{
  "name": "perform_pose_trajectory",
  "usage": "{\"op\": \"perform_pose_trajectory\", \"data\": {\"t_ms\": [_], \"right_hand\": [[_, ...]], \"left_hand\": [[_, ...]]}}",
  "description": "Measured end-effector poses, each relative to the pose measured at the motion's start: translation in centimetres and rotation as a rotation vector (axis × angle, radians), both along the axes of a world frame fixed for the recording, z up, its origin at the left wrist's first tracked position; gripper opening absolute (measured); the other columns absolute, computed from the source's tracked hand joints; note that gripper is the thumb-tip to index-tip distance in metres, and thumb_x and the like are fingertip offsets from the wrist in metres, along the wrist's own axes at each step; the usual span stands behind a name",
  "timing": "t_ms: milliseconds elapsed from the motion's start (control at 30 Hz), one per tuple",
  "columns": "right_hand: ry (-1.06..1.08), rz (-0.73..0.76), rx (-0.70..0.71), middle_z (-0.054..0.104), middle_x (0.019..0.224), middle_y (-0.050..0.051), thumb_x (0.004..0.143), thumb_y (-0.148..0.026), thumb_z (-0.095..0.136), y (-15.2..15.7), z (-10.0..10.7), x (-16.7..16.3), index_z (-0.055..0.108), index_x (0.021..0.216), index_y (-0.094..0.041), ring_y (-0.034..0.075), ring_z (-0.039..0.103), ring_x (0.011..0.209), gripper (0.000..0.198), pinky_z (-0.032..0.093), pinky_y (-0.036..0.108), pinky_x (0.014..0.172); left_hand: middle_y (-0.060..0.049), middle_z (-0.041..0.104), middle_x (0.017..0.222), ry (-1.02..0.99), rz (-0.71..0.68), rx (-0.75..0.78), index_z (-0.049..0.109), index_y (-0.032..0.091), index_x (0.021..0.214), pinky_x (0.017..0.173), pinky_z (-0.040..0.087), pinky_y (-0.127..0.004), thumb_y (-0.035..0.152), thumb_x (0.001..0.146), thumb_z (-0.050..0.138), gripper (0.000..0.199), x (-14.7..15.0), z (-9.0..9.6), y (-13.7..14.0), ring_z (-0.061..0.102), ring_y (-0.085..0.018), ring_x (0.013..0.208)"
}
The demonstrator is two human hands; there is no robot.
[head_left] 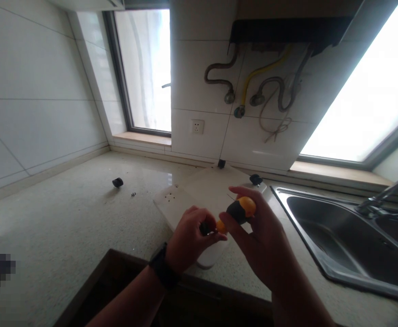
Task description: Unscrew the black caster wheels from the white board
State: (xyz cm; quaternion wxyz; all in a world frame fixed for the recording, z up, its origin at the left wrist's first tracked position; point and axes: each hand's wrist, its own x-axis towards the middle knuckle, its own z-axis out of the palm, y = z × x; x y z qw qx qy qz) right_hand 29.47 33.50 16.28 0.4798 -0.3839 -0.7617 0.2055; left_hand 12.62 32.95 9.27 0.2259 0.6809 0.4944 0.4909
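Note:
My right hand [258,236] is wrapped around the stubby orange-and-black handle of a screwdriver [239,210], which points down and left. At the screwdriver's front end, the fingers of my left hand [194,231] are closed around a small black part [204,228], mostly hidden by them. Both hands are over a white panel [202,188] that lies on the counter. Black feet [221,163] sit at its far corners, and screw holes show at its left corner. A loose black foot [117,182] lies to the left, near several small dark screws [133,194].
To the right, a steel sink [321,254] with a faucet [386,195] is set into the speckled counter [83,218]. A dark opening [117,281] lies below the front edge. Hoses [263,72] and a socket [198,126] are on the tiled wall.

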Motion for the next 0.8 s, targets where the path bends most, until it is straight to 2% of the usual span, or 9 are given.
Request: {"op": "perform_pose_trajectory", "data": {"t_ms": [100, 267, 367, 433, 600, 800], "right_hand": [[0.092, 0.026, -0.005, 0.062, 0.097, 0.001, 0.086, -0.029, 0.071, 0.0, -0.1, 0.3, 0.055, 0.127, -0.03, 0.014, 0.067, 0.077, 0.044, 0.061, 0.029, 0.068], [0.19, 0.115, -0.014, 0.067, 0.117, 0.006, 0.085, -0.019, 0.068, -0.5, -0.2, 0.8, 0.052, 0.13, -0.031, 0.02, 0.072, 0.104, 0.05, 0.064, 0.033, 0.084], [0.183, 0.153, -0.02, 0.065, 0.125, 0.007, 0.086, -0.014, 0.065, -0.7, -0.2, 1.0, 0.051, 0.133, -0.032, 0.021, 0.071, 0.11, 0.052, 0.062, 0.037, 0.093], [0.19, 0.16, -0.029, 0.065, 0.127, 0.007, 0.086, -0.013, 0.064, -0.7, -0.3, 1.0, 0.051, 0.133, -0.032, 0.021, 0.071, 0.111, 0.053, 0.061, 0.038, 0.095], [0.227, 0.147, -0.027, 0.064, 0.128, 0.007, 0.087, -0.013, 0.063, -0.4, -0.7, 1.2, 0.052, 0.134, -0.033, 0.021, 0.072, 0.109, 0.052, 0.062, 0.034, 0.095], [0.24, 0.129, -0.007, 0.065, 0.128, 0.007, 0.088, -0.012, 0.064, -0.5, -1.0, 1.5, 0.052, 0.134, -0.032, 0.02, 0.072, 0.109, 0.052, 0.061, 0.032, 0.095]], "left_hand": [[0.001, 0.065, 0.086, 0.052, -0.038, 0.064, 0.063, 0.021, 0.085, 0.081, 0.042, -0.033, 0.042, 0.079, 0.083, 0.03, -0.5, 0.0, -0.2, 0.056, -0.019, 0.088], [0.0, 0.067, 0.09, 0.138, -0.008, 0.13, 0.064, 0.022, 0.091, 0.082, 0.042, -0.033, 0.033, 0.089, 0.075, 0.016, -1.6, -1.0, -0.9, 0.056, -0.019, 0.091], [-0.001, 0.065, 0.089, 0.126, 0.055, 0.175, 0.063, 0.021, 0.091, 0.081, 0.043, -0.033, 0.022, 0.093, 0.067, 0.005, -2.0, -2.0, -1.6, 0.055, -0.019, 0.09], [-0.001, 0.064, 0.087, 0.124, 0.079, 0.187, 0.062, 0.021, 0.089, 0.081, 0.044, -0.034, 0.018, 0.094, 0.064, 0.006, -2.3, -2.7, -2.0, 0.055, -0.019, 0.089], [-0.001, 0.064, 0.086, 0.196, 0.081, 0.108, 0.062, 0.021, 0.087, 0.081, 0.044, -0.035, 0.019, 0.095, 0.063, 0.008, -2.7, -4.1, -3.0, 0.055, -0.02, 0.089], [-0.003, 0.067, 0.091, 0.258, 0.069, 0.053, 0.065, 0.021, 0.089, 0.086, 0.046, -0.039, 0.02, 0.095, 0.064, 0.006, -2.6, -4.6, -3.2, 0.055, -0.021, 0.093]]}}
